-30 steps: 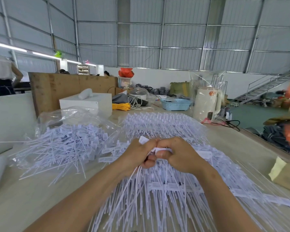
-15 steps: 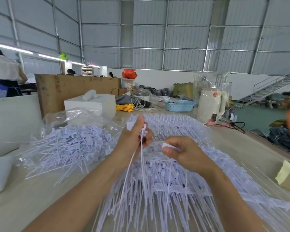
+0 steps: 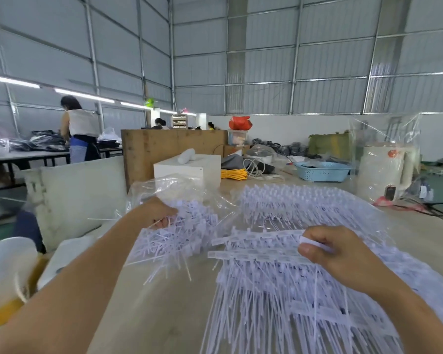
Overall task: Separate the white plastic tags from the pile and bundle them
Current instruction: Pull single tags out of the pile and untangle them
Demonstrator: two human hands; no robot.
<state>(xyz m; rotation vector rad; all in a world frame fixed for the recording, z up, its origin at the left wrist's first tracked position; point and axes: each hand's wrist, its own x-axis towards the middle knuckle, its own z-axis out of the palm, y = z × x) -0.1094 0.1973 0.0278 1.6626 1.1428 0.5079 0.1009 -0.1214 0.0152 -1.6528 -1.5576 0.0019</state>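
A big pile of white plastic tags (image 3: 287, 284), joined in rows with long thin tails, covers the table in front of me. A second heap of loose white tags (image 3: 179, 233) lies to the left on a clear plastic bag (image 3: 179, 187). My left hand (image 3: 156, 212) reaches over that loose heap, its fingers curled down among the tags; whether it holds any is hidden. My right hand (image 3: 335, 254) rests on the big pile and pinches a small white strip (image 3: 315, 245) between thumb and forefinger.
A white box (image 3: 189, 169), yellow cord (image 3: 233, 173), a blue basket (image 3: 322, 171) and a bagged white appliance (image 3: 384, 169) stand at the table's far side. A white board (image 3: 79, 198) stands at the left. Wooden table (image 3: 164, 302) shows between my arms. People work at tables far left.
My hands have come apart. The left hand carried separated tags leftward to the loose heap on the bag; the right hand stayed on the big pile, still pinching the strip. The view turned left.
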